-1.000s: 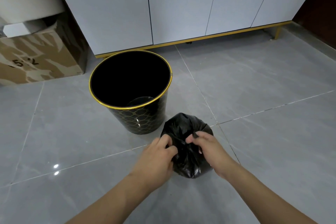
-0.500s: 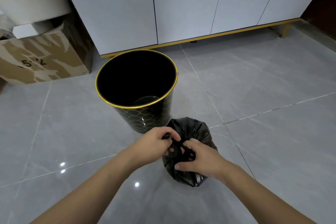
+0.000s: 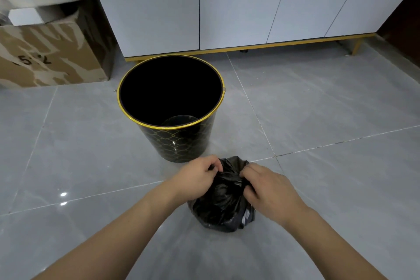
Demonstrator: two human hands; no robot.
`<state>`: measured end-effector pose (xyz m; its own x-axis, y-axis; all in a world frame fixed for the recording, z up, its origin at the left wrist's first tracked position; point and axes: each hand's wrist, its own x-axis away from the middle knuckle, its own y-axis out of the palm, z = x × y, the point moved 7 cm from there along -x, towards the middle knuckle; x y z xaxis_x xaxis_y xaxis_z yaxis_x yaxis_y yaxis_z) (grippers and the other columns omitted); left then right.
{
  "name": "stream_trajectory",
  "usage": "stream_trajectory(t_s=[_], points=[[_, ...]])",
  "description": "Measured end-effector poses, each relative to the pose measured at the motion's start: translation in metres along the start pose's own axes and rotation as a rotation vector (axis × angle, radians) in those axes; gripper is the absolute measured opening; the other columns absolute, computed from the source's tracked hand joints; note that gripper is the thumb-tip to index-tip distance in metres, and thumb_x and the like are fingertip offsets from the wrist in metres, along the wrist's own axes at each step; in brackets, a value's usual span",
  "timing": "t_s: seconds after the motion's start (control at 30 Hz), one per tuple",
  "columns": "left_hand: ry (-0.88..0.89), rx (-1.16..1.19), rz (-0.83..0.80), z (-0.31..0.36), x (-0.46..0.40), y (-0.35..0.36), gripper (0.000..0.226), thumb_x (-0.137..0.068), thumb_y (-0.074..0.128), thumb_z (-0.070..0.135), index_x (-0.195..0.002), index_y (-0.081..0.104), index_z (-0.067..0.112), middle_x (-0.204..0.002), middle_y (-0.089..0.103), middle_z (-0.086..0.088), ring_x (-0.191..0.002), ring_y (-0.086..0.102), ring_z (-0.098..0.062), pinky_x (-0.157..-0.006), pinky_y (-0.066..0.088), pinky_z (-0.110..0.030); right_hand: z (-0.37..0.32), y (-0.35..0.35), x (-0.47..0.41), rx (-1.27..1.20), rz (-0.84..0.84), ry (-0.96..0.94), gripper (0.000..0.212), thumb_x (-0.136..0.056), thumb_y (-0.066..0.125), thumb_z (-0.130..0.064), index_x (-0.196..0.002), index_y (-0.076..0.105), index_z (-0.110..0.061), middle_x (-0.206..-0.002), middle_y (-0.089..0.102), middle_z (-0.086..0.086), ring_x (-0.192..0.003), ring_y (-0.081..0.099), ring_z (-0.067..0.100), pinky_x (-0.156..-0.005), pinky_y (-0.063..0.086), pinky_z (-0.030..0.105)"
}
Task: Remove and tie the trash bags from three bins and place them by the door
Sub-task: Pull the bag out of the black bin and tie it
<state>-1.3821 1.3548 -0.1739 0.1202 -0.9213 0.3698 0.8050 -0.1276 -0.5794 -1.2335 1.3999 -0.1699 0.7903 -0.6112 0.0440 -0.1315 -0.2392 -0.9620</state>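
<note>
Two hands, left (image 3: pixel 197 179) and right (image 3: pixel 270 188), pinching bag (image 3: pixel 218 207) top; knot hidden; bag upright beside bin (image 3: pixel 181 141).

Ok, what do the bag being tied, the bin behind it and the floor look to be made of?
Trash bag: thin black plastic film, glossy and crinkled where the left hand and right hand pinch it. Bin: hard and glossy black with a gold honeycomb print and gold rim, plastic or metal, unclear. Floor: polished grey tile, with grout lines and reflected lights.
</note>
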Motion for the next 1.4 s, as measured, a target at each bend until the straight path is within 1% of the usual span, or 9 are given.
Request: stream_trajectory(t_s=[0.2, 0.37, 0.57, 0.73, 0.9, 1.03, 1.2, 1.3, 1.4], points=[[0.132, -0.236, -0.051, 0.003, -0.005, 0.008, 0.013, -0.099, 0.050, 0.027, -0.101, 0.063, 0.024, -0.094, 0.051, 0.010, -0.105, 0.042, -0.013, -0.095, 0.036, -0.028, 0.010, -0.002, 0.011, 0.024, 0.104, 0.000, 0.016, -0.078, 0.048, -0.023, -0.091, 0.056, -0.025, -0.082, 0.063, -0.010, -0.070, 0.061, 0.016, -0.050, 0.034, 0.022], [-0.098, 0.475, 0.123, -0.002, -0.008, 0.019, 0.016, -0.098, 0.049, 0.013, -0.095, 0.064, 0.011, -0.095, 0.070, -0.008, -0.093, 0.064, -0.024, -0.093, 0.049, -0.042, 0.001, -0.003, 0.007, -0.013, 0.193, -0.031, 0.014, -0.082, 0.046, -0.025, -0.093, 0.053, -0.025, -0.075, 0.063, -0.010, -0.064, 0.061, 0.016, -0.047, 0.041, 0.025], [-0.292, 0.602, 0.154, -0.008, -0.012, 0.038, 0.018, -0.102, 0.039, 0.015, -0.096, 0.055, 0.013, -0.077, 0.074, -0.010, -0.080, 0.065, -0.021, -0.087, 0.049, -0.036, 0.000, -0.011, 0.013, -0.103, 0.231, -0.058, 0.032, -0.091, 0.049, -0.023, -0.122, 0.049, -0.029, -0.098, 0.068, -0.011, -0.073, 0.064, 0.010, -0.053, 0.049, 0.022], [-0.346, 0.638, 0.082, -0.008, -0.011, 0.046, 0.009, -0.092, 0.048, 0.010, -0.095, 0.055, 0.015, -0.066, 0.070, -0.004, -0.075, 0.062, -0.022, -0.088, 0.050, -0.042, 0.006, -0.010, 0.015, -0.103, 0.236, -0.035, 0.023, -0.091, 0.043, -0.029, -0.108, 0.058, -0.029, -0.100, 0.058, -0.013, -0.063, 0.058, 0.007, -0.047, 0.043, 0.019], [-0.156, 0.361, 0.034, -0.001, -0.010, 0.047, 0.050, -0.061, 0.064, 0.034, -0.106, 0.042, 0.039, -0.083, 0.071, 0.012, -0.096, 0.064, -0.013, -0.099, 0.042, -0.043, 0.020, -0.004, 0.013, -0.185, 0.210, 0.100, 0.025, -0.085, 0.042, -0.037, -0.097, 0.063, -0.029, -0.094, 0.052, -0.017, -0.062, 0.055, 0.006, -0.051, 0.047, 0.024], [0.079, -0.086, 0.237, 0.019, -0.002, 0.037, 0.040, -0.078, 0.057, 0.028, -0.112, 0.039, 0.039, -0.086, 0.064, 0.013, -0.099, 0.052, -0.006, -0.099, 0.021, -0.030, 0.028, 0.001, 0.009, -0.540, 0.123, 0.177, 0.009, -0.080, 0.055, -0.030, -0.084, 0.064, -0.032, -0.092, 0.055, -0.017, -0.075, 0.060, 0.010, -0.064, 0.048, 0.022], [0.207, -0.385, 0.344, 0.023, 0.001, 0.033, 0.028, -0.087, 0.045, 0.027, -0.112, 0.055, 0.035, -0.103, 0.064, 0.017, -0.106, 0.042, -0.010, -0.096, 0.014, -0.032, 0.028, 0.013, 0.008, -1.044, 0.091, 0.319, 0.015, -0.079, 0.065, 0.006, -0.070, 0.069, -0.005, -0.091, 0.066, -0.005, -0.078, 0.064, 0.009, -0.072, 0.048, 0.023], [0.231, -0.430, 0.351, 0.025, 0.003, 0.036, 0.026, -0.090, 0.042, 0.029, -0.108, 0.059, 0.035, -0.109, 0.061, 0.019, -0.105, 0.037, -0.011, -0.094, 0.014, -0.033, 0.026, 0.015, 0.006, -1.296, 0.040, 0.438, 0.016, -0.083, 0.059, 0.012, -0.076, 0.071, 0.004, -0.076, 0.069, 0.002, -0.064, 0.062, 0.009, -0.059, 0.046, 0.016], [0.221, -0.430, 0.354, 0.024, 0.001, 0.037, 0.025, -0.094, 0.040, 0.032, -0.111, 0.057, 0.036, -0.111, 0.060, 0.020, -0.104, 0.035, -0.009, -0.096, 0.013, -0.032, 0.030, 0.022, 0.008, -1.424, -0.039, 0.581, 0.024, -0.087, 0.051, 0.010, -0.075, 0.067, -0.003, -0.047, 0.041, -0.001, -0.036, 0.030, 0.007, -0.039, 0.019, 0.019]])
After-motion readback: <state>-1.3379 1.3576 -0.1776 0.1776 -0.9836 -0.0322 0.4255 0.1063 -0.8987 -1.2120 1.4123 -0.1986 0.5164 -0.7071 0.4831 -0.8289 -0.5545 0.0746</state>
